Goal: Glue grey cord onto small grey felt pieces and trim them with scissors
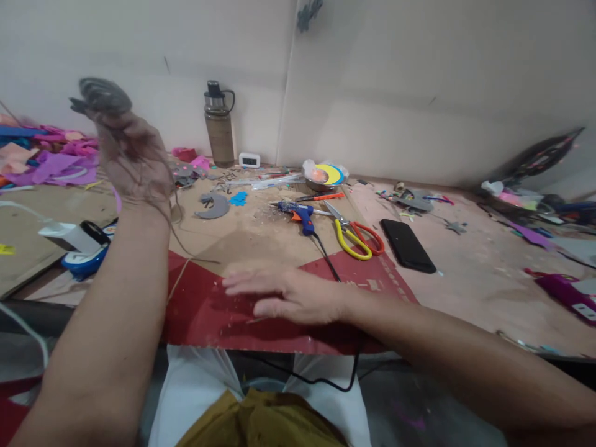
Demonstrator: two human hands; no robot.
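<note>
My left hand [135,155] is raised at the left, its fingers closed round a blurred dark grey coiled object [103,95]. A thin brown cord [179,239] hangs from that hand down to the red sheet [200,316]. My right hand [288,295] lies low over the red sheet near the table's front edge, fingers spread and holding nothing. Small pale crumbs dot the sheet around it. Beyond the right hand are a blue glue gun [305,218] and scissors [356,239] with one yellow and one red handle.
A black phone [407,245] lies right of the scissors. A bottle [220,133] and small white clock [249,161] stand by the wall. A grey crescent [214,206] lies mid-table. Colourful scraps [60,162] and a white plug [72,237] are at left.
</note>
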